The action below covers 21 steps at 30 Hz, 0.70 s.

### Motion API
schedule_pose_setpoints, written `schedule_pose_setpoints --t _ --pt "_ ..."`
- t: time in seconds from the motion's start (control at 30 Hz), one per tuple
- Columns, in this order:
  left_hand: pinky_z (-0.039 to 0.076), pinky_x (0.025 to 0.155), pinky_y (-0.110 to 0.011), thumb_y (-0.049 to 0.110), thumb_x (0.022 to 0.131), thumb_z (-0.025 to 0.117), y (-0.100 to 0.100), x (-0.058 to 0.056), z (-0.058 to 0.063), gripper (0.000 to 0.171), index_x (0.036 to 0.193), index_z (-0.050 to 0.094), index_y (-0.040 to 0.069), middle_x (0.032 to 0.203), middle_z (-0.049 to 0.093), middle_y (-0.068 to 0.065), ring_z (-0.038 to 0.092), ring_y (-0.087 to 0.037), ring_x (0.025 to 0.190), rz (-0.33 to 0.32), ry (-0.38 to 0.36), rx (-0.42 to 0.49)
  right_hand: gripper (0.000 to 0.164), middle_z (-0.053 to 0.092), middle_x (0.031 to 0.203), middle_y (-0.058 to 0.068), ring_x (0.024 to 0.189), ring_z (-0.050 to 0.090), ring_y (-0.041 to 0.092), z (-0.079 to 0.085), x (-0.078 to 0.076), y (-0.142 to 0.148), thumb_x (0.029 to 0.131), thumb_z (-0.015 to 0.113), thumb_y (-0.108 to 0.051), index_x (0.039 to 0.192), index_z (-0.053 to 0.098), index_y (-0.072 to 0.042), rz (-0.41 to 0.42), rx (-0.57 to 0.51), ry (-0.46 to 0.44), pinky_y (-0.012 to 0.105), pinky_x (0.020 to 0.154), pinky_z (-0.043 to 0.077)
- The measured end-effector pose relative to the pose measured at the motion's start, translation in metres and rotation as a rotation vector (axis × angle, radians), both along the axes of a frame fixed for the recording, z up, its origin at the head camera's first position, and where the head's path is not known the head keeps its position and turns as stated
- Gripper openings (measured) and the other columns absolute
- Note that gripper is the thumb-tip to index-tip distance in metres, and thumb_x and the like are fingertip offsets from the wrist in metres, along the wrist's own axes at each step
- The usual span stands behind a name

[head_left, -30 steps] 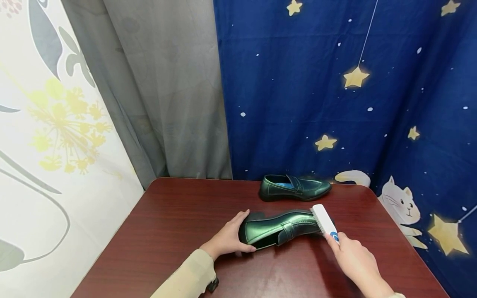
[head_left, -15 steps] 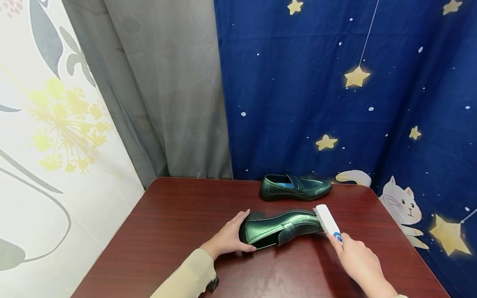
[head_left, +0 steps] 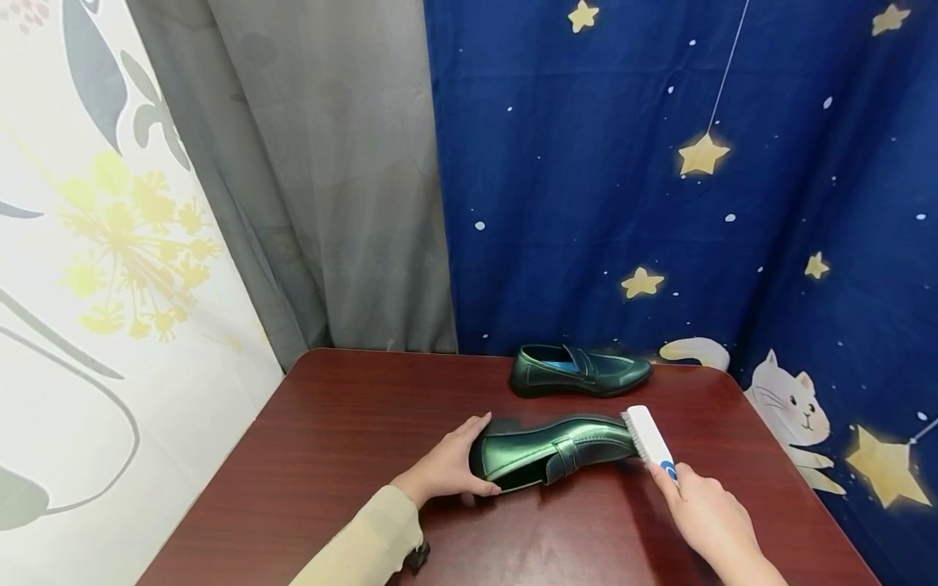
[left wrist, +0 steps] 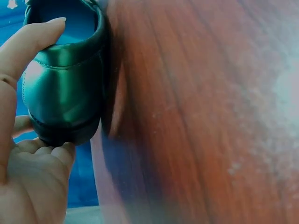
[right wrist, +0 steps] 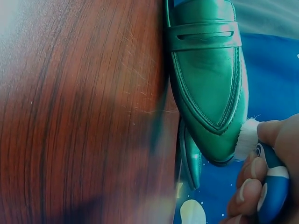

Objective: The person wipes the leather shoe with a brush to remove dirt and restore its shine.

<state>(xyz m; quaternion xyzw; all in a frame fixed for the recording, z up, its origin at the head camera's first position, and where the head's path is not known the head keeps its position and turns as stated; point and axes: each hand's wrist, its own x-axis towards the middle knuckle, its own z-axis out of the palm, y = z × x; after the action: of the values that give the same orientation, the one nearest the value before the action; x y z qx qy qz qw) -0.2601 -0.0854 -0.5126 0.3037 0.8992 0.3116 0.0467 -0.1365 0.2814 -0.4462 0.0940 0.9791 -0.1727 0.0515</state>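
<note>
A dark green loafer (head_left: 523,452) lies on its side on the table, its opening toward me and its toe to the right. My left hand (head_left: 449,464) grips it by the heel; in the left wrist view the thumb (left wrist: 35,42) hooks over the collar and the other fingers curl beneath the heel. My right hand (head_left: 707,513) holds a white-and-blue brush (head_left: 650,435) by its handle. White bristles (right wrist: 246,138) meet the toe of the loafer in the right wrist view.
A matching green loafer (head_left: 579,370) stands upright near the back edge of the reddish-brown table (head_left: 352,391). Behind the table hang a grey curtain (head_left: 344,163) and a blue star-patterned curtain (head_left: 572,179). A white patterned panel (head_left: 110,391) is at the left.
My right hand has moved slightly to the right with the brush, from over the forefoot out to the toe tip. My left hand and the gripped loafer have stayed in place.
</note>
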Motion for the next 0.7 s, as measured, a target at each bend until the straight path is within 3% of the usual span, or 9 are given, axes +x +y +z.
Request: schedule_pose_setpoints --t 0.23,0.37,0.7 --pt "0.035 0.095 -0.048 0.067 0.055 0.074 -0.002 -0.001 0.005 0.113 0.144 0.012 0.038 0.148 0.022 -0.009 0.027 -0.031 0.13 0.003 -0.019 -0.021 0.074 0.057 0.073 0.01 0.061 0.055 0.024 0.0 0.003 0.003 0.087 0.03 -0.068 0.097 0.055 0.001 0.0 0.002 0.056 0.043 0.048 0.039" --pt "0.034 0.095 -0.048 0.066 0.055 0.074 -0.004 -0.003 0.008 0.112 0.145 0.014 0.036 0.147 0.025 -0.006 0.028 -0.031 0.13 0.005 -0.02 -0.031 0.071 0.054 0.068 0.009 0.058 0.052 0.023 -0.001 0.004 0.004 0.087 0.028 -0.068 0.091 0.054 -0.002 -0.003 0.001 0.068 0.042 0.047 0.038" --pt "0.036 0.096 -0.04 0.065 0.056 0.074 -0.027 -0.012 0.017 0.107 0.144 0.023 0.03 0.144 0.03 0.004 0.033 -0.014 0.128 0.001 -0.101 0.011 0.064 0.053 0.067 0.009 0.056 0.051 0.024 -0.005 0.003 0.005 0.089 0.032 -0.064 0.086 0.053 -0.004 -0.001 0.004 0.088 0.042 0.047 0.037"
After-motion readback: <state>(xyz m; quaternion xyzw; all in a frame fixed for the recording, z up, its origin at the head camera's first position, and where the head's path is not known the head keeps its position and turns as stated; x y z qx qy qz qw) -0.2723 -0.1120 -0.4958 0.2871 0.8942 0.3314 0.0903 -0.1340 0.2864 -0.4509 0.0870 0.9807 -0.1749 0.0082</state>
